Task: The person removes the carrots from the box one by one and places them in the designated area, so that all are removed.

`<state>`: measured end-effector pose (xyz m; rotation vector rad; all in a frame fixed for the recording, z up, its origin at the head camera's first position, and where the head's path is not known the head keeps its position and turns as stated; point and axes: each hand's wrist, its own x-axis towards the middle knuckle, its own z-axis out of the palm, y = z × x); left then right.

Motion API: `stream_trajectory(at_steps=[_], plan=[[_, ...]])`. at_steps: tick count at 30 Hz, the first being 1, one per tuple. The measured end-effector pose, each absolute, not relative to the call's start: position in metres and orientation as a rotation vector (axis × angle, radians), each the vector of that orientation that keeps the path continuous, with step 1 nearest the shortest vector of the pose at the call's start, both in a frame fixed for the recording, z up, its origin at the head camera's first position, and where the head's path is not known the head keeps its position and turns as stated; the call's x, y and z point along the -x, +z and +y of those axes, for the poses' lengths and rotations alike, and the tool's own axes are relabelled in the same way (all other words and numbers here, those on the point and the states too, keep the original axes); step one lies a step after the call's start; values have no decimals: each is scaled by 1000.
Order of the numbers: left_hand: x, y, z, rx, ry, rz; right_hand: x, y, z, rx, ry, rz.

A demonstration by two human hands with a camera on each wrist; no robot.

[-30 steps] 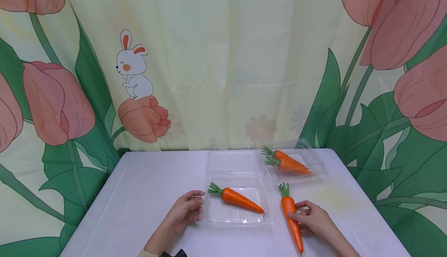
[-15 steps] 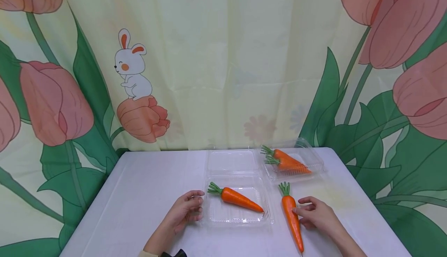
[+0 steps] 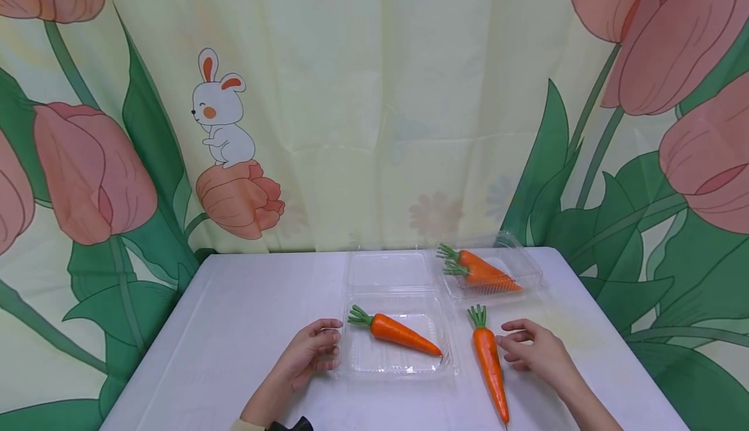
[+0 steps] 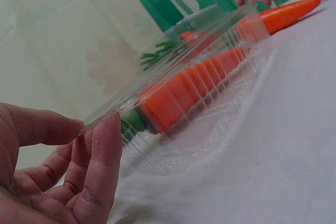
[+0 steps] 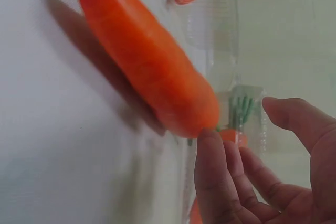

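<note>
An orange carrot with a green stub of stems (image 3: pixel 398 335) lies in the open clear plastic clamshell box (image 3: pixel 374 372). My left hand (image 3: pixel 313 353) pinches the box's left rim between thumb and forefinger, plain in the left wrist view, where the ribbed wall (image 4: pixel 210 93) shows the carrot behind it. To the right of the box, a second carrot (image 3: pixel 490 369) lies on the white table, its green top pointing away from me. My right hand (image 3: pixel 535 353) is just right of this carrot, thumb and fingers apart with nothing between them; in the right wrist view the fingertips overlap the carrot's thick end (image 5: pixel 189 114).
At the back right stands another clear plastic box (image 3: pixel 529 268) with two carrots (image 3: pixel 482 272) inside. The open box's lid (image 3: pixel 389 272) lies folded back toward the curtain (image 3: pixel 328 125). The white table (image 3: pixel 246 327) ends at the curtain.
My right hand has let go of the carrot on the table and drawn slightly to the right, its fingers spreading. The left hand and the boxes have stayed put.
</note>
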<state>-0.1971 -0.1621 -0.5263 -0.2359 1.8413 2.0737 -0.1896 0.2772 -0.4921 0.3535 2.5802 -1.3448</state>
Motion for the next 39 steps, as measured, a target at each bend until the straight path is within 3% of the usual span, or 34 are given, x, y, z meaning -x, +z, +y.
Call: stream_trajectory(at_steps=[13,26,39], plan=[[198,-527,-160,228,2082,1838,186,-475,255,-311,-1440,2574],[198,-529,-160,265,2094,1836,190,-465,202,-224,-1570,2561],[198,-529,-158,275,2111,1826,194,-475,157,-71,-1488,2650]])
